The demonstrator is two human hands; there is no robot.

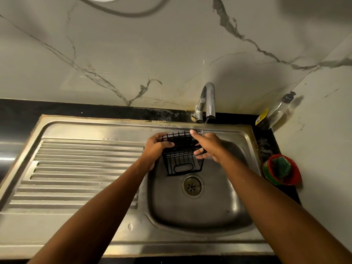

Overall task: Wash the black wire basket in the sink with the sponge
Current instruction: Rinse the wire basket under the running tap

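- Black wire basket (182,159) is held over the sink (200,212), frame centre, under the tap's (208,101) stream.
- Left hand (155,149) grip is clamped on its left side.
- Right hand (208,147) grip is pinched on its right rim.

Two bare forearms, no sleeves in view, left hand (155,149) and right hand (208,147) both ungloved, short plain fingernails (a few droplets on the forearms)

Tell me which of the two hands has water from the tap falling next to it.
The right hand, gripping the basket end under the tap; the left hand holds the far end, away from the stream.
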